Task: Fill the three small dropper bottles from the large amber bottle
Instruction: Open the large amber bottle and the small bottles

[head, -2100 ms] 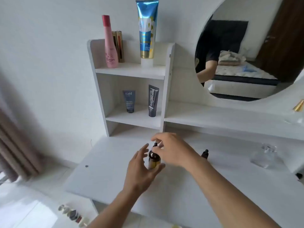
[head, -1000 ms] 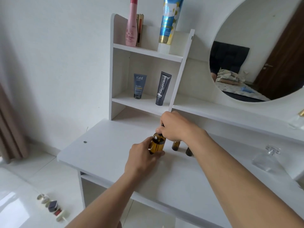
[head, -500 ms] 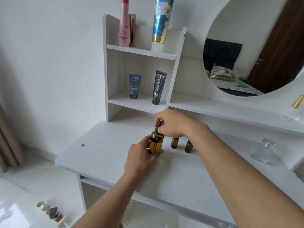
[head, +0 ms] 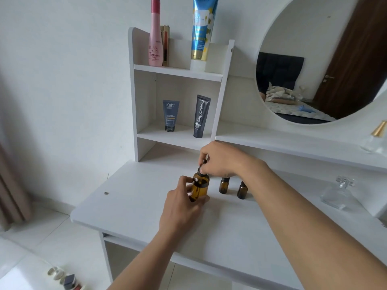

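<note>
Compared with two seconds ago, both hands are now fully engaged on the large amber bottle (head: 200, 186), and two small dropper bottles, previously mostly hidden behind the right hand, are now showing. The left hand (head: 184, 203) is clamping the bottle's body, holding it about mid-desk, toward the back edge below the shelf unit (head: 178, 72). The right hand (head: 219, 162) is closing its fingertips on the black dropper cap (head: 202, 164), apparently unscrewing it; whether it is free cannot be told. Judgement: the task is at its opening step, no filling begun.

Containers: the large bottle is showing dark liquid up to about its shoulder. One small bottle (head: 223, 185) and a second (head: 242, 190) are standing just right of it, capped, contents indeterminate. A third is not visible. A clear glass bottle (head: 340, 192) is standing near the desk's right edge, apparently empty.
</note>
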Tool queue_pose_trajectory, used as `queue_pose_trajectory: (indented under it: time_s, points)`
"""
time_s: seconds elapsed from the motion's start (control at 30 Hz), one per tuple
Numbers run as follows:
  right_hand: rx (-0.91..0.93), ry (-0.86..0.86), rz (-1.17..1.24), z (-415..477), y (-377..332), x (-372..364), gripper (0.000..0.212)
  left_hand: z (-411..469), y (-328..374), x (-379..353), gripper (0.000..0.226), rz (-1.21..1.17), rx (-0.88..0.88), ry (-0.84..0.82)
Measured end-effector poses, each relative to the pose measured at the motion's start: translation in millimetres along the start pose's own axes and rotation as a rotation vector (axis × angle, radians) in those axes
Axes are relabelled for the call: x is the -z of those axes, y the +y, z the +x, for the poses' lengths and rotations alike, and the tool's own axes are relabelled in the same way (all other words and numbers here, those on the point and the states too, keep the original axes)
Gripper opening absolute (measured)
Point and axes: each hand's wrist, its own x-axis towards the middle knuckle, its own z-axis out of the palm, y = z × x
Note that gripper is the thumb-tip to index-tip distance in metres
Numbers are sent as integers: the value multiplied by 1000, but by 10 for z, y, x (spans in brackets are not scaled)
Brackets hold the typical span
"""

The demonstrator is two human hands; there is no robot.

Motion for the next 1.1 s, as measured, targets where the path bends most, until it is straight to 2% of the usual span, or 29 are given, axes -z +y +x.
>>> queue_pose_trajectory:
  time_s: [0.03,0.13,0.17,0.23,0.27,0.3,0.37,0.4,0.43,0.53,0.67,0.7,0.8,1.03,1.1]
  points:
    - [5,-3,22,-10,-1,6,13,1,-1,2,42,-3,-1,1]
    - [-27,26,7,-29,7,-13,36,4,-9,1,42,-10,-2,-2]
    - [-28,23,11,-25,23,-26,36,2,-13,1,42,-15,-2,-5]
    - [9,22,47,-21,39,-27,16,-1,-15,3,42,-27,1,-6]
    - [17,28,56,-25,38,-22,14,-1,-13,2,43,-28,1,-4]
    - [15,40,50,-34,34,-25,19,-1,-14,0,43,-27,2,-1]
    - [-27,73,10,-47,32,-32,44,6,-10,-2,42,-26,3,3]
    - [-47,77,-13,-46,39,-41,50,5,-14,-4,42,-29,6,0]
    - [-49,70,-19,-44,46,-44,47,8,-15,-4,41,-34,8,-3]
    - [17,58,39,-56,37,-44,12,6,-25,-5,40,-42,14,-7]
    - [-32,78,-18,-77,32,-53,38,3,-20,-3,40,-43,17,-6]
    - [-34,70,-18,-74,34,-55,36,4,-18,-1,40,-44,17,-6]
    - [20,72,51,-69,41,-49,10,-2,-9,3,40,-51,21,-5]
    - [41,97,47,-92,14,-31,10,-8,-10,10,41,-38,18,4]
    - [52,93,76,-95,6,-38,17,-10,-6,10,41,-36,17,5]
